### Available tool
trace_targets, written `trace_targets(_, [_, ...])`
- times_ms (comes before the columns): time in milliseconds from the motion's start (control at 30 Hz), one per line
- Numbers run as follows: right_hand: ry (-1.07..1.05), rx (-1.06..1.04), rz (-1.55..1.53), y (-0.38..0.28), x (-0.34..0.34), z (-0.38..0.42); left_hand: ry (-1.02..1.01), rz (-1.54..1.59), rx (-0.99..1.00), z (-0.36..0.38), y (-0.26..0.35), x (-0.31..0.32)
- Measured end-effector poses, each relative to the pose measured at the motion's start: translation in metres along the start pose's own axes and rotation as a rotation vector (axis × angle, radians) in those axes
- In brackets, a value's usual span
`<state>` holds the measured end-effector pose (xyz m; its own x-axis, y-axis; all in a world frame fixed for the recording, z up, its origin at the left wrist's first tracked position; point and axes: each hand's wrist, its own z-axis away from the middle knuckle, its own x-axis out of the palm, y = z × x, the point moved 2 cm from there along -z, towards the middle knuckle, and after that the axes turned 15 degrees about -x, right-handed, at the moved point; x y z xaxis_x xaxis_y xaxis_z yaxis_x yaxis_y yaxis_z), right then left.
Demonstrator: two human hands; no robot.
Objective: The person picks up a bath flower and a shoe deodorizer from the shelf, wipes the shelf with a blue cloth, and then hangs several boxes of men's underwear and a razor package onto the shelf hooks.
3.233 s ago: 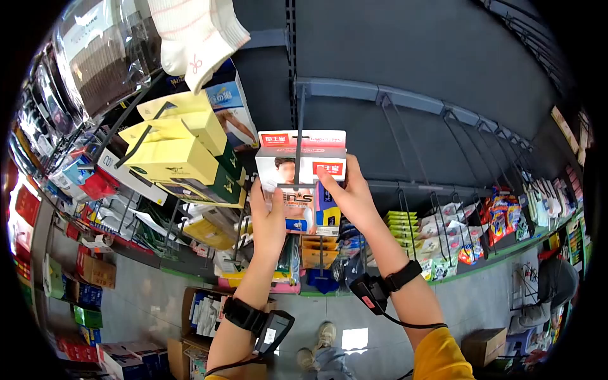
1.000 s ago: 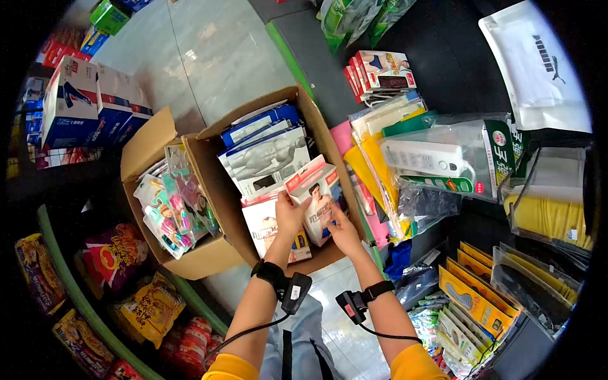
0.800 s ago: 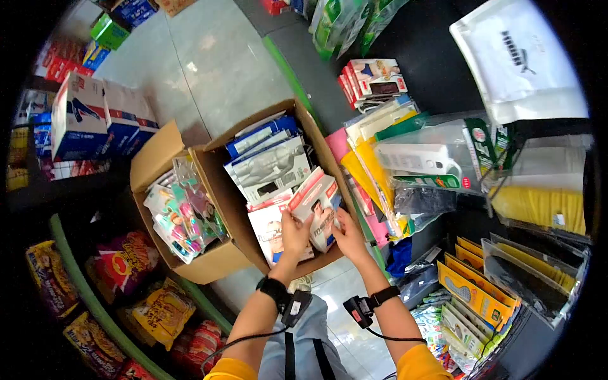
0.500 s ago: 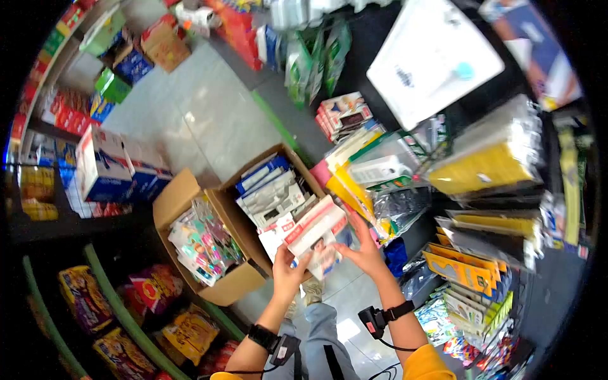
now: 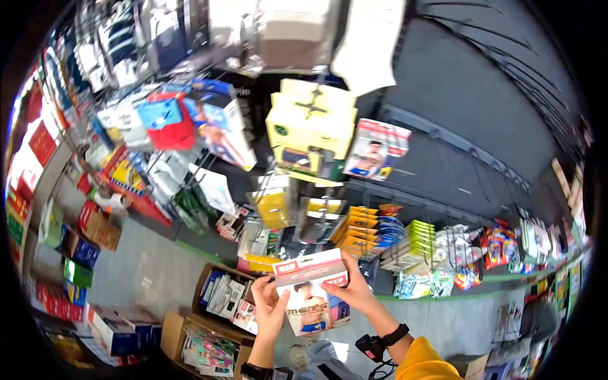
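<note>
Both hands hold a flat men's underwear package [image 5: 315,301] with a red and white header and "men's" printed on its front. My left hand [image 5: 270,309] grips its left edge, fingers curled behind it and thumb on the front. My right hand [image 5: 356,290] pinches the upper right side, thumb lying across the front. A similar underwear package [image 5: 375,152] hangs on the wall rack above. Beneath the left forearm stands an open cardboard box [image 5: 206,311] holding several white and blue packs.
Another open box [image 5: 172,335] holds colourful small packs. Yellow packs [image 5: 309,142] hang at the centre, orange packs [image 5: 356,231] and green packs [image 5: 411,244] lower right. Bare metal hooks [image 5: 494,38] stick out at the upper right. Snack shelves and cartons [image 5: 114,329] line the left.
My view has swung up and rightward, bringing the hanging racks into sight. The underwear package has been lifted away from above the open box and now faces me more squarely, still in both hands.
</note>
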<state>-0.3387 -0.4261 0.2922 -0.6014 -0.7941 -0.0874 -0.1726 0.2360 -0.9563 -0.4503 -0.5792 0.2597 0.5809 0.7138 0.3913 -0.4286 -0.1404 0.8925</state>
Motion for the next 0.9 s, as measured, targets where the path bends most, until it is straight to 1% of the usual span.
trace_targets(33, [0.074, -0.085, -0.002, -0.009, -0.011, 0.003, -0.045, -0.025, -0.014, -0.003, 0.002, 0.013])
trace_targets(67, [0.143, -0.165, -0.007, -0.017, -0.022, 0.007, -0.072, -0.03, 0.012, -0.002, 0.007, 0.029])
trace_targets(167, [0.234, -0.239, 0.154, -0.044, -0.053, 0.016, -0.165, -0.073, 0.045, -0.006, 0.022, 0.071])
trace_targets(267, [0.295, -0.303, 0.324, -0.048, -0.08, 0.017, -0.231, -0.254, 0.125, -0.012, 0.044, 0.107])
trace_targets(333, [0.332, -0.3, 0.198, -0.056, -0.09, 0.008, -0.261, -0.259, 0.166, -0.022, 0.055, 0.125])
trace_targets(367, [0.342, -0.331, 0.221, -0.06, -0.094, 0.001, -0.255, -0.257, 0.185, -0.028, 0.057, 0.133])
trace_targets(400, [0.358, -0.302, 0.172, -0.061, -0.097, -0.005, -0.249, -0.255, 0.203, -0.035, 0.059, 0.14])
trace_targets(467, [0.387, -0.32, 0.184, -0.061, -0.104, -0.018, -0.286, -0.216, 0.208, -0.05, 0.064, 0.154])
trace_targets(500, [0.394, -0.354, 0.234, -0.062, -0.108, -0.025, -0.29, -0.201, 0.206, -0.059, 0.063, 0.158])
trace_targets(533, [0.397, -0.353, 0.187, -0.058, -0.111, -0.032, -0.294, -0.185, 0.203, -0.066, 0.064, 0.161])
trace_targets(700, [0.374, -0.386, 0.17, -0.054, -0.124, -0.066, -0.288, -0.206, 0.243, -0.093, 0.075, 0.178])
trace_targets(767, [0.368, -0.408, 0.141, -0.046, -0.126, -0.081, -0.251, -0.231, 0.258, -0.105, 0.078, 0.179])
trace_targets(800, [0.328, -0.42, 0.266, -0.045, -0.128, -0.087, -0.244, -0.232, 0.255, -0.111, 0.079, 0.179])
trace_targets(833, [0.32, -0.428, 0.262, -0.043, -0.129, -0.092, -0.248, -0.192, 0.22, -0.113, 0.08, 0.182])
trace_targets(900, [0.309, -0.433, 0.258, -0.035, -0.134, -0.102, -0.239, -0.187, 0.217, -0.127, 0.075, 0.183])
